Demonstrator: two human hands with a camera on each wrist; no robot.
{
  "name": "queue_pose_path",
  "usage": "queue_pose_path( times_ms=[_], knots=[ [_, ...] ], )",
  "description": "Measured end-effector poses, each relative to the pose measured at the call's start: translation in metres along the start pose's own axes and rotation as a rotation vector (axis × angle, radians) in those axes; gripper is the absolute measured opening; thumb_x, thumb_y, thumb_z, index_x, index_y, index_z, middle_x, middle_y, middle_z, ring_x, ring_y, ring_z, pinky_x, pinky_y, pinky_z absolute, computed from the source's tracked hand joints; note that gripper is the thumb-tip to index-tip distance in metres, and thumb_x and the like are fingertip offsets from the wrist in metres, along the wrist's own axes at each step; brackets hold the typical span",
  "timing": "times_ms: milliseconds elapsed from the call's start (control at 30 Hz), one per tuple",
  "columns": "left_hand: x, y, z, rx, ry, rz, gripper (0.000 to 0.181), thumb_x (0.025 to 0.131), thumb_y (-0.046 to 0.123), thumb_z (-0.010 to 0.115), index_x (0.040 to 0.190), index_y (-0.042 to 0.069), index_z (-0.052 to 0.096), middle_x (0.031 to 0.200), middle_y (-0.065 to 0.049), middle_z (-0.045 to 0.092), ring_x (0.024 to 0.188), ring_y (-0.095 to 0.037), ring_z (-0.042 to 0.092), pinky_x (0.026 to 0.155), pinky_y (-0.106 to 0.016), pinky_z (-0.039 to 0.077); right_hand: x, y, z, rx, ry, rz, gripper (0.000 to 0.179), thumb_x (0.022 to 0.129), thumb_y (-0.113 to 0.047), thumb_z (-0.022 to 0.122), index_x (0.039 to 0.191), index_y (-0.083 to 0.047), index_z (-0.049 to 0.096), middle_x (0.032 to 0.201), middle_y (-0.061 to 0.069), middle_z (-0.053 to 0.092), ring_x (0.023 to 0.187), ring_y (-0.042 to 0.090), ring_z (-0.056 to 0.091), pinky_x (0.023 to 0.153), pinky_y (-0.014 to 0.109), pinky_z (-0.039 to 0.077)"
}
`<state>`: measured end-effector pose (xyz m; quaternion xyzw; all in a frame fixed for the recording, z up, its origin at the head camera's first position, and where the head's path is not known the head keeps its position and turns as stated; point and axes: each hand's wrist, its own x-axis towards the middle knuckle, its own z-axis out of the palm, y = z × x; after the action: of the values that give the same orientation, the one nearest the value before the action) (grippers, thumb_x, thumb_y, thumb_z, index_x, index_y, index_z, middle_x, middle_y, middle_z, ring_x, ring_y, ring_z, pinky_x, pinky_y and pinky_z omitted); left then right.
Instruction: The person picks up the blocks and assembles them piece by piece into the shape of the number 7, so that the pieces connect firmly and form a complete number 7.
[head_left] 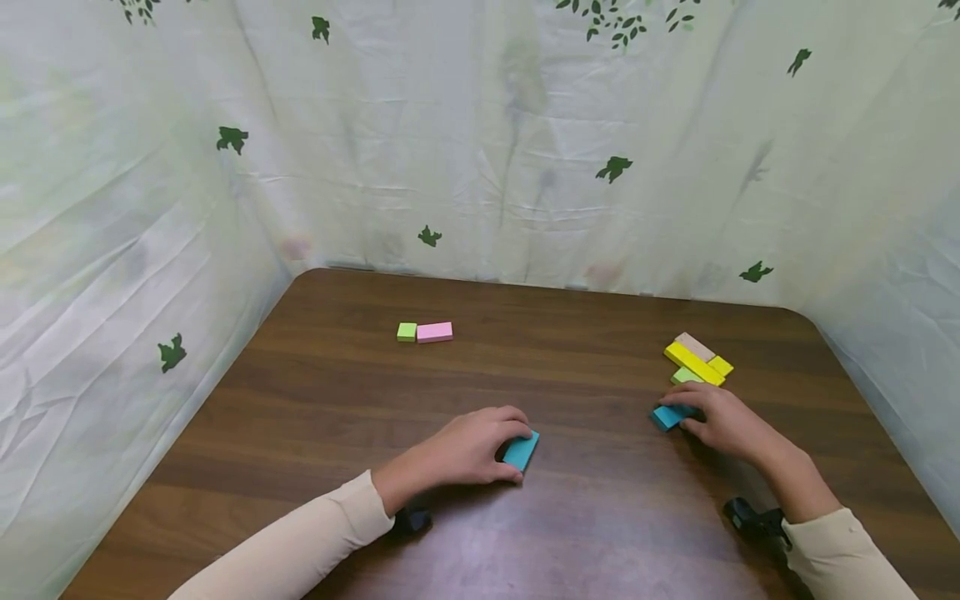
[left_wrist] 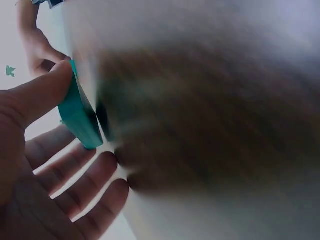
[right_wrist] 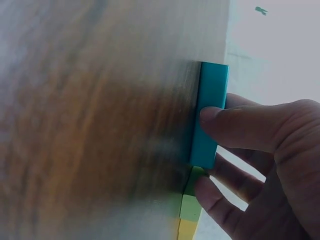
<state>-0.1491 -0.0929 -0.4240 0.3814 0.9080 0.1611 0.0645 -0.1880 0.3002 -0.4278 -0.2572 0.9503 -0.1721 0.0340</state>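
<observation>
Between its thumb and fingertips my left hand (head_left: 480,446) pinches a flat teal block (head_left: 521,452) in front of me. The left wrist view shows that teal block (left_wrist: 80,120) tilted, with its lower edge close to the tabletop. Over to the right, my right hand (head_left: 731,421) holds a blue block (head_left: 666,418) by its sides. In the right wrist view the blue block (right_wrist: 212,90) lies lengthwise at the table surface, one end against or near a green block (right_wrist: 190,207). The right fingers partly cover the blue block.
Beyond the right hand lie a long yellow block (head_left: 693,364), a small yellow one (head_left: 722,365), a pale pink one (head_left: 695,346) and a green one (head_left: 684,376). A small green block (head_left: 407,332) and a pink block (head_left: 435,332) sit together farther back. Curtains surround the table (head_left: 525,350).
</observation>
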Motion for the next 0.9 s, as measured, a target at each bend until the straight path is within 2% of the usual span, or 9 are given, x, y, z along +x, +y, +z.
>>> queue_pose_path(
  times_ms=[233, 433, 600, 900],
  knots=[
    [-0.0004, -0.0007, -0.0001, 0.007, -0.049, 0.018, 0.046, 0.089, 0.039, 0.073, 0.129, 0.018, 0.064, 0.135, 0.005, 0.059, 0.12, -0.016, 0.057, 0.098, -0.03, 0.05, 0.0001, 0.0004, 0.0014, 0.004, -0.002, 0.005, 0.035, 0.086, -0.002, 0.072, 0.12, -0.009, 0.071, 0.124, 0.016, 0.067, 0.115, 0.04, 0.061, 0.095, 0.059, 0.05],
    [-0.0017, -0.0067, -0.003, -0.027, -0.078, 0.072, 0.045, 0.091, 0.03, 0.071, 0.133, 0.013, 0.063, 0.144, 0.001, 0.054, 0.129, -0.019, 0.054, 0.105, -0.033, 0.047, 0.0007, 0.0002, -0.0006, 0.001, -0.005, 0.011, 0.035, 0.085, -0.002, 0.072, 0.119, -0.009, 0.071, 0.124, 0.017, 0.067, 0.115, 0.04, 0.061, 0.095, 0.059, 0.05],
    [0.0005, -0.0085, -0.0053, -0.065, -0.092, 0.116, 0.043, 0.091, 0.022, 0.071, 0.132, 0.01, 0.063, 0.144, -0.002, 0.054, 0.131, -0.02, 0.053, 0.108, -0.033, 0.046, 0.0012, -0.0006, -0.0031, 0.012, -0.016, 0.017, 0.034, 0.085, -0.002, 0.073, 0.119, -0.009, 0.071, 0.123, 0.017, 0.067, 0.115, 0.04, 0.061, 0.096, 0.06, 0.049],
    [0.0044, -0.0069, -0.0085, -0.096, -0.111, 0.088, 0.041, 0.09, 0.022, 0.073, 0.129, 0.009, 0.066, 0.142, -0.002, 0.055, 0.126, -0.019, 0.057, 0.106, -0.033, 0.048, 0.0021, -0.0002, -0.0046, 0.014, -0.023, 0.03, 0.035, 0.086, -0.002, 0.071, 0.12, -0.009, 0.071, 0.125, 0.017, 0.066, 0.117, 0.041, 0.06, 0.096, 0.06, 0.049]
  ],
)
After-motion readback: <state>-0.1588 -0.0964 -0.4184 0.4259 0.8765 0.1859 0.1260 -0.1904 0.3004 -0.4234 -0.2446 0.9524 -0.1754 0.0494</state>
